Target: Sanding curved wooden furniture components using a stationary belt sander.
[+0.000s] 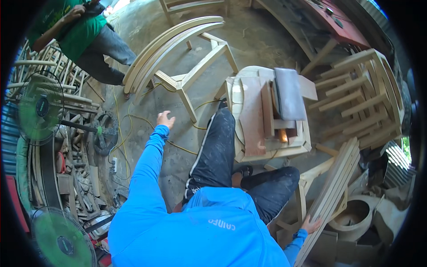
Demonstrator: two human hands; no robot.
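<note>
Low wooden table (269,155) as landmark; long plank stack (336,178) to its lower right, right hand (311,224) against the planks' near end, grip can't tell; left hand (165,120) left of table, raised, fingers loosely spread; curved wooden strips (155,44) upper left of table

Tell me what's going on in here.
The person in the blue top has the right hand against a stack of long wooden boards. The left hand is held out, holding nothing, near a wooden frame. A co-worker in green stands at the upper left.
</note>
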